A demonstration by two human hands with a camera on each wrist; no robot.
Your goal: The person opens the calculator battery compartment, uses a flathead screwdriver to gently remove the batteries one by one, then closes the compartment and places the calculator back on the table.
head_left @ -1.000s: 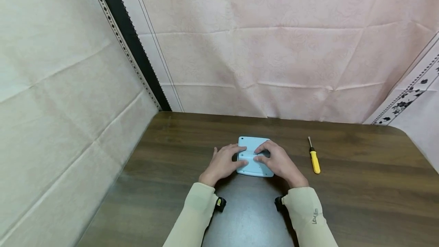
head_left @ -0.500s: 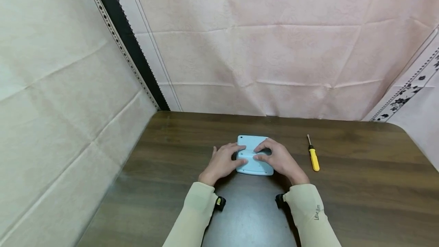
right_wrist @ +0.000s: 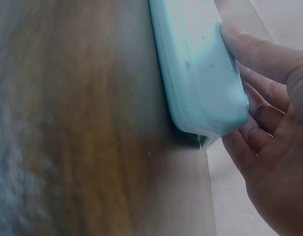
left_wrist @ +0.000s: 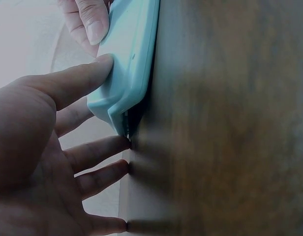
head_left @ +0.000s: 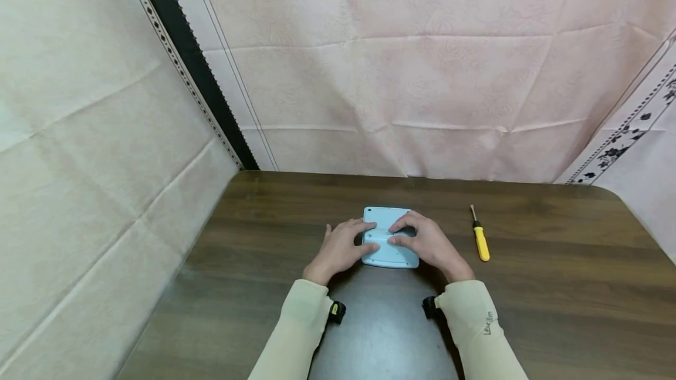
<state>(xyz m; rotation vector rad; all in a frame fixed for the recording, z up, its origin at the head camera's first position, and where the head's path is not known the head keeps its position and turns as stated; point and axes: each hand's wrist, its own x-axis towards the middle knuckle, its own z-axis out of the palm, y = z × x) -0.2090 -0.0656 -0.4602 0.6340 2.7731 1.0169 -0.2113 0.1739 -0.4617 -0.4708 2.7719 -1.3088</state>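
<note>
A light blue plastic device (head_left: 388, 257) lies on the table in the head view, with small screw holes and a raised step across the side that faces up. Its kind cannot be told from this side. My left hand (head_left: 340, 248) rests at its left part, thumb and forefinger extended onto it; in the left wrist view the other fingertips (left_wrist: 123, 169) touch the table. My right hand (head_left: 425, 242) covers the right part, fingers bent, thumb and forefinger tips close together at the step. In the right wrist view the thumb (right_wrist: 259, 55) lies on the upper face.
A screwdriver (head_left: 481, 242) with a yellow handle lies on the wooden table (head_left: 554, 274) to the right of the device. Pale cloth (head_left: 422, 92) hangs behind the table's far edge, and more cloth (head_left: 105, 192) on the left.
The head view shifts slightly. Both hands keep their places on the device, and the screwdriver stays where it lies.
</note>
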